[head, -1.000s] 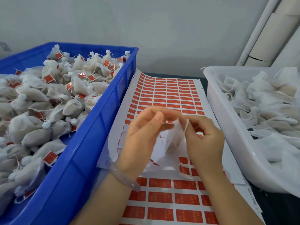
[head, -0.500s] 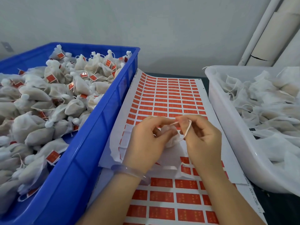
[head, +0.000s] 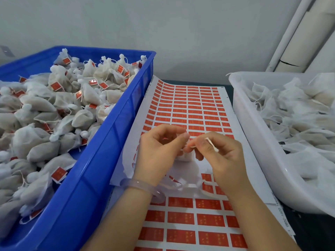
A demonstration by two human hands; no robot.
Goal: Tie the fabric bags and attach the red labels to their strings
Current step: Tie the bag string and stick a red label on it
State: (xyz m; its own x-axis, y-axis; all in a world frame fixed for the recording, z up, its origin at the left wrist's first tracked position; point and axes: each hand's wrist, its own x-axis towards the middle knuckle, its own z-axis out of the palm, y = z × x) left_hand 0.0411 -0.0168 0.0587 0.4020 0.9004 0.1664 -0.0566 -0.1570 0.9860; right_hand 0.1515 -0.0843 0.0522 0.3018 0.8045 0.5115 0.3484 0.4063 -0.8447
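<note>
A small white fabric bag (head: pixel 186 156) hangs between my two hands over the sheets of red labels (head: pixel 188 109). My left hand (head: pixel 159 151) pinches the bag's white string near its neck. My right hand (head: pixel 219 154) has fingers curled round the string (head: pixel 212 144), which runs across its index finger. Most of the bag is hidden behind my fingers. A second label sheet (head: pixel 195 221) lies nearer to me, under my wrists.
A blue crate (head: pixel 112 138) on the left holds several tied bags with red labels. A white tub (head: pixel 257 142) on the right holds several untied bags. A grey wall stands behind, and white pipes run up at the far right.
My hands have drawn slightly apart, with the string pulled out to the right. The bag has sunk lower between my fingers.
</note>
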